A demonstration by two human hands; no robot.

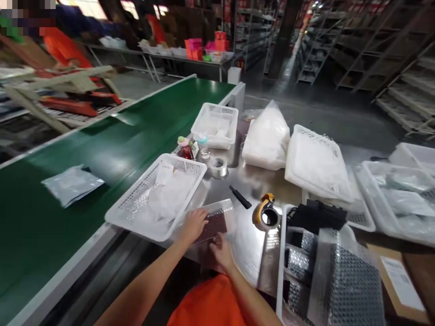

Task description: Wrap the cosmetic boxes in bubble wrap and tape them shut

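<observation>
A clear bubble-wrap bag [228,218] with something dark reddish-brown inside lies at the near edge of the metal table. My left hand [194,225] grips its left side, fingers bent over the top. At the near edge, my right hand [221,250] is closed in a pinch on the bag; the thumb side is partly hidden. Beyond the bag lies a black pen-like tool [240,197]. To its right a yellow-handled tape dispenser [267,212] rests on the table. A white basket [117,213] holding pale plastic bags stands just left of my left hand.
A green conveyor belt [136,136] runs along the left, carrying a grey plastic parcel [72,184]. A tape roll [218,167] and small bottles [185,148] stand behind the basket. On the right, a white bin [282,271] holds bubble-wrapped items beside a cardboard box [384,253].
</observation>
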